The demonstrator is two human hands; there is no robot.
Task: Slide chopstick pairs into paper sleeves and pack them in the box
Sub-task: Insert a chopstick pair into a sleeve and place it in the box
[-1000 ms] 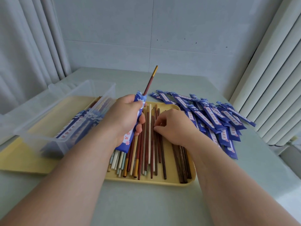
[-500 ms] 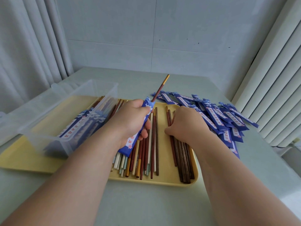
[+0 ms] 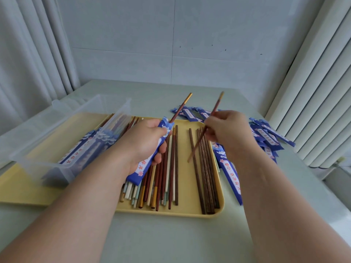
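Above the yellow tray, the left hand curls its fingers round a blue sleeve, its red characters unreadable, with one chopstick protruding. The right hand pinches a second chopstick. A clear box sits left of the tray and spare sleeves right, on a pale green tabletop with a tiled wall behind.

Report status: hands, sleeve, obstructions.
Left hand grips blue sleeve, first chopstick in it. Right hand pinches second chopstick above tray. Nothing between it and the sleeve mouth.
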